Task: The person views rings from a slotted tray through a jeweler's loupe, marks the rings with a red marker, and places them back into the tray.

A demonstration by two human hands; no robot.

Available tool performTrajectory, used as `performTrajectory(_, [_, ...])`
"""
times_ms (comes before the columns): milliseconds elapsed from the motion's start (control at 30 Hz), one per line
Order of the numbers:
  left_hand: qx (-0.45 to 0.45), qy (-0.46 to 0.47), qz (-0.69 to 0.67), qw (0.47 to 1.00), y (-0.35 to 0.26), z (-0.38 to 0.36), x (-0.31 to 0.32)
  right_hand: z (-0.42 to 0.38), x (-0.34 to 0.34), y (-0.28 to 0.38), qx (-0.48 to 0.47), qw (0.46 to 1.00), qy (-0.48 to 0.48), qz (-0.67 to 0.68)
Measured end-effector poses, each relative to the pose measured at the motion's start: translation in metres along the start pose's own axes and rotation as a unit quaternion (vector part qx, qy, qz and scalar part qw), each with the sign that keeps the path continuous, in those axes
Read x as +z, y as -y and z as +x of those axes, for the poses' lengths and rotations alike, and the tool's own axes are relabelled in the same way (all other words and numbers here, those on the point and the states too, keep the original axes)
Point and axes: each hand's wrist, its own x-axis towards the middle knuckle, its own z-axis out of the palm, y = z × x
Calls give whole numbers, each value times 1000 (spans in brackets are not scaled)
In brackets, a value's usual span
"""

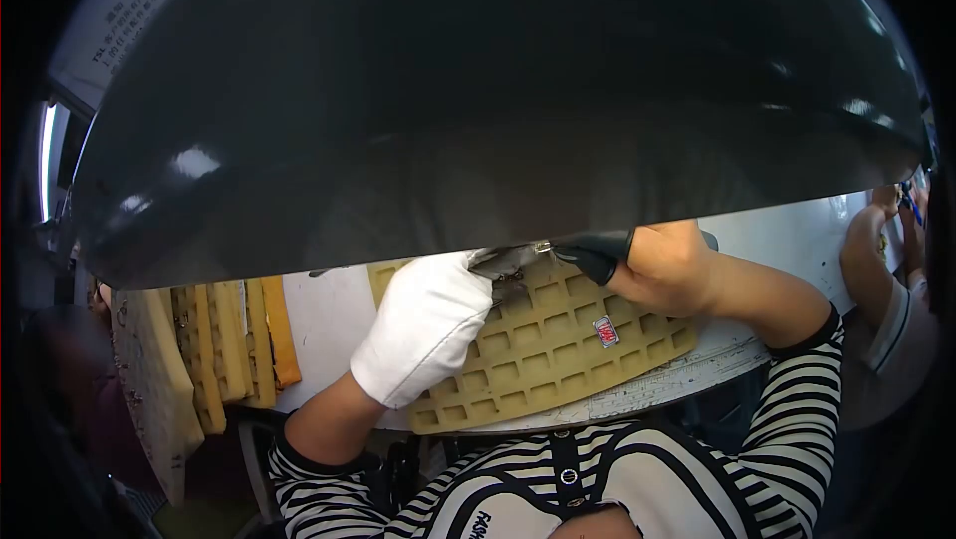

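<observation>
A white glove covers my left hand (pixel 423 325), which reaches in from the left over a yellow tray with square pockets (pixel 543 380). Its fingertips are closed near small dark metal bits (pixel 510 278), but what they hold is partly hidden. My right hand (pixel 662 265) comes from the right, with black coverings over its thumb and forefinger. These pinch a small shiny metal piece (pixel 543 246) close to the left fingertips. In one tray pocket lies a small red and white label (pixel 605 332). A large dark hood hides the upper edge of both hands.
The dark glossy hood (pixel 498 121) fills the upper view. Yellow pocketed trays (pixel 154 370) stand stacked at left beside an orange board (pixel 281 330). The tray rests on a white worktable (pixel 319 325). Another person's arm (pixel 871 250) shows at far right.
</observation>
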Motion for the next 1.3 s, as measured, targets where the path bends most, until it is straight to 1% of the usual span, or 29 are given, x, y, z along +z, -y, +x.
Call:
performTrajectory(100, [51,-14,90,994,7,-1,0,0,2,0,-15,1000,-19,2])
performTrajectory(133, [45,-27,106,993,5,-1,1,0,2,0,-24,999,-27,3])
performTrajectory(167, [24,-36,37,998,0,-1,4,0,3,1,-24,999,-26,3])
performTrajectory(233, [-12,-63,-105,992,-11,-1,8,-1,3,2,-39,998,-27,-43])
performTrajectory(267, [1,-67,-96,993,-12,-2,9,-1,2,3,-40,998,-26,-42])
performTrajectory(300, [14,-71,-86,994,-14,-3,10,1,-2,5,-60,996,5,-71])
performTrajectory(367, [7,-88,-63,994,-26,-6,12,-1,-4,5,-79,991,35,-100])
performTrajectory(433, [72,-93,-5,993,-30,-6,11,-5,-1,4,-87,992,47,-78])
performTrajectory(467, [156,-109,117,975,-19,-5,12,-6,2,4,-87,993,39,-66])
performTrajectory(500, [155,-110,118,975,-18,-6,11,-5,3,5,-87,993,39,-65])
performTrajectory(567, [90,-86,-39,991,-17,-6,10,-3,4,8,11,1000,0,2])
performTrajectory(600, [-61,-32,-266,962,-23,-4,9,-3,5,6,27,999,1,25])
performTrajectory(633, [-60,-33,-265,962,-24,-4,10,-3,6,5,44,998,1,48])
performTrajectory(700, [17,-71,-178,981,-24,-3,11,1,2,7,74,996,23,47])
performTrajectory(733, [18,-70,-177,981,-25,-2,11,3,1,8,85,995,31,46])
performTrajectory(833, [6,-63,-141,988,-28,-2,9,0,1,6,73,995,28,55])
performTrajectory(900, [-18,-62,-64,996,-29,-2,8,-8,6,1,49,998,27,29])
performTrajectory(933, [-18,-61,-64,996,-31,-2,8,-10,7,1,41,999,27,21])
performTrajectory(1000, [-57,-48,-1,997,-35,1,6,-7,7,4,18,1000,12,14])
performTrajectory(1133, [-75,-27,6,997,-35,2,3,-5,7,7,-38,999,12,-10])
performTrajectory(1167, [-58,-26,-28,998,-30,3,5,-5,7,7,-50,999,14,-16])
performTrajectory(1200, [-42,-24,-62,997,-27,3,5,-3,3,8,-42,999,18,-13])
performTrajectory(1233, [-41,-24,-62,997,-27,2,2,-3,4,7,-35,999,15,-9])
performTrajectory(1300, [-22,0,-107,994,-29,1,-3,-4,5,4,-22,1000,9,-3])
